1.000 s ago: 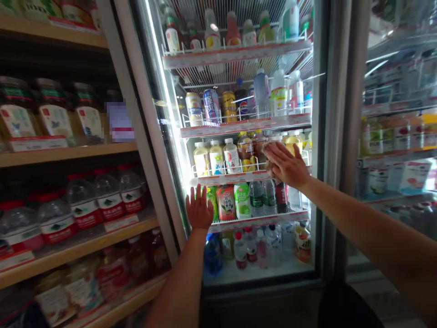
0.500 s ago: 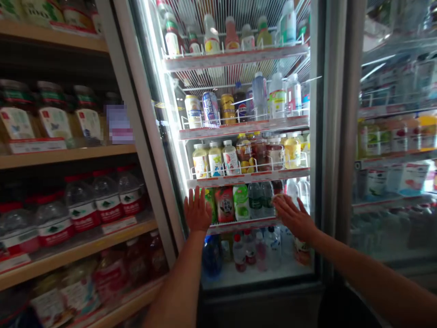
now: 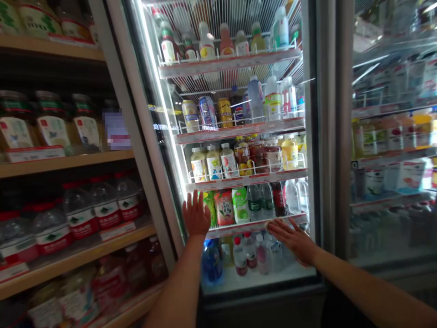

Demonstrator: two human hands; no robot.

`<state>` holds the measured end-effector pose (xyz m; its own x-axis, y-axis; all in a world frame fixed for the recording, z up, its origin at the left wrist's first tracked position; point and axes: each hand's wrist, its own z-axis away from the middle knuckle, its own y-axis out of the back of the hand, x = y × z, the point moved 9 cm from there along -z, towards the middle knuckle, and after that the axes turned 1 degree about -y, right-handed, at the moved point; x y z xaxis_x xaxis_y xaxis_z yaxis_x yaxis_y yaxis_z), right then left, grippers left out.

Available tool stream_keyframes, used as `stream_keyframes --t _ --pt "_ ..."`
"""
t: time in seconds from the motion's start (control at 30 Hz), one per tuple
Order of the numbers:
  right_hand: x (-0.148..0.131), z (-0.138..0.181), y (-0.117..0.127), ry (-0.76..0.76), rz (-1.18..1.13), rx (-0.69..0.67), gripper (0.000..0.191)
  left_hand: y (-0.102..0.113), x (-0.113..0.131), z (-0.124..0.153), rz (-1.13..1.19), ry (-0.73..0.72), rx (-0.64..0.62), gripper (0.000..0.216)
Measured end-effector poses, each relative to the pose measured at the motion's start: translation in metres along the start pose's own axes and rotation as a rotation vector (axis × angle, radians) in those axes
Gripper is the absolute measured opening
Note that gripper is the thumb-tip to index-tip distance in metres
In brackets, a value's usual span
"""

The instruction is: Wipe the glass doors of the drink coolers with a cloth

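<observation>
On our far left, wooden shelves (image 3: 68, 164) carry red-capped water bottles (image 3: 80, 209), ending at a grey upright (image 3: 145, 182). Just beyond it is our left hand (image 3: 197, 214), fingers spread wide and gripping nothing that shows; it looks laid on the pane by the left edge, though we cannot confirm contact. It has hardly shifted.

The lit drinks cooler's glass door (image 3: 290, 273) stands between our arms, with a red drink bottle (image 3: 224, 208) on a shelf behind it. Our right hand (image 3: 295, 239) has come down across that door over the last second, from the third shelf's level to about the fourth shelf's front edge (image 3: 246, 228). We judge that the work at the glass has moved low. This hand is stretched flat, fingers nearly together; its palm side is hidden, so we cannot tell whether anything lies beneath.

Below it a strip of glass remains before the dark bottom frame (image 3: 262, 291). Rightward, the steel upright (image 3: 326, 136) limits sideways room, with the neighbouring cooler (image 3: 392, 255) past it.
</observation>
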<state>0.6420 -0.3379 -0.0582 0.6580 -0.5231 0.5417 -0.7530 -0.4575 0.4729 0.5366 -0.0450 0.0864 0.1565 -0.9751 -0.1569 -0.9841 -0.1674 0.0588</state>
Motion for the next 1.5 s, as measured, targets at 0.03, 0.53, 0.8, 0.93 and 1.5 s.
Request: stream_keyframes --t 0.03,0.53,0.8,0.93,1.5 --pt "-0.002 0.001 -0.001 0.008 0.004 -0.002 0.079 0.001 0.000 0.000 -0.003 -0.001 0.002 0.068" --pt "-0.009 0.016 -0.011 0.011 -0.087 -0.033 0.085 -0.004 -0.005 0.002 0.023 0.050 -0.033 0.062" --pt "0.014 0.013 -0.003 0.025 -0.087 -0.035 0.087 -0.004 -0.005 0.004 0.069 0.038 -0.019 0.064" --pt "0.044 0.010 0.005 -0.073 -0.042 -0.021 0.076 -0.004 -0.005 0.003 0.047 0.054 -0.030 0.062" --pt "0.142 -0.102 0.086 -0.489 0.056 0.329 0.063 0.000 0.000 0.002 -0.005 0.020 0.005 0.065"
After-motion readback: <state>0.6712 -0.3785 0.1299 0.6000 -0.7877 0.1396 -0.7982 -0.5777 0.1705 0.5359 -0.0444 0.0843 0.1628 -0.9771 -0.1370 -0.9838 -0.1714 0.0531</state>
